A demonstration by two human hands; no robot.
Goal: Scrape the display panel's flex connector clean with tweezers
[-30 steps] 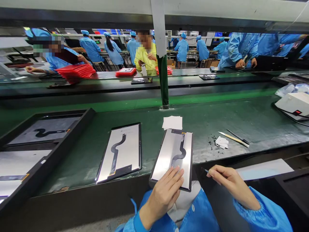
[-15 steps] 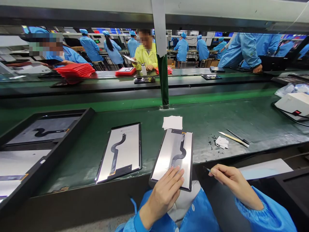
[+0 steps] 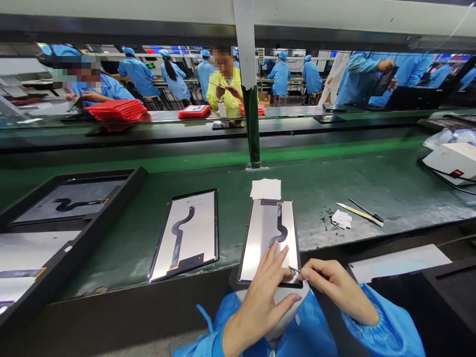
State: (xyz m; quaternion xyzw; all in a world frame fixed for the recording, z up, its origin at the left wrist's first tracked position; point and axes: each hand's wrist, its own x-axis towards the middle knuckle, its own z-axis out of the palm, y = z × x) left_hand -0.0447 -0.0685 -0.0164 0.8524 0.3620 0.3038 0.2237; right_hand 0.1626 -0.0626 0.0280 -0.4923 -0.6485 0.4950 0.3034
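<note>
silver panel [image 3: 266, 238] under both hands [image 3: 293, 292].

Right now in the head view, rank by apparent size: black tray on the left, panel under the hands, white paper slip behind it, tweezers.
1. black tray, largest, though it sits nearer the camera edge
2. panel
3. white paper slip
4. tweezers in the right hand, smallest, mostly hidden

two display panels on the bench, one [image 3: 269, 238] under the hands, one [image 3: 186, 235] to its left, one black tray [image 3: 92, 233], one white paper slip [image 3: 266, 189], two hands, left hand [image 3: 260, 302], right hand [image 3: 334, 287], one tweezers [image 3: 294, 270], two red tray stacks, [image 3: 117, 110] and [image 3: 193, 111]
</note>
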